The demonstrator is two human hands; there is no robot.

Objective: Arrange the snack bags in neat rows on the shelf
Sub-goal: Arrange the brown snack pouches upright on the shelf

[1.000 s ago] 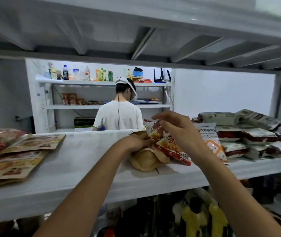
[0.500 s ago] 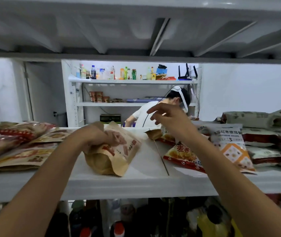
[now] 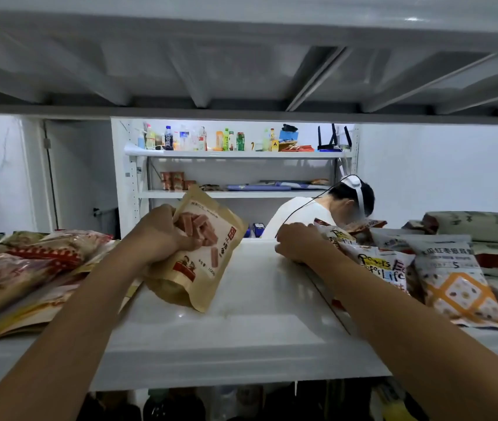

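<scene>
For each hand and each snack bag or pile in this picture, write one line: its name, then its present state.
left hand, grips the tan pouch
tan pouch, tilted, held above the shelf
right hand, among the right-side bags, grip hidden
left pile, bags lying flat, overlapping
orange-diamond bag, lying flat near shelf's front

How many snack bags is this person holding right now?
1 for certain: the brown bag, gripped by the left hand mid-shelf. The right hand sits on the bags at right; whether it grips one is hidden.
</scene>
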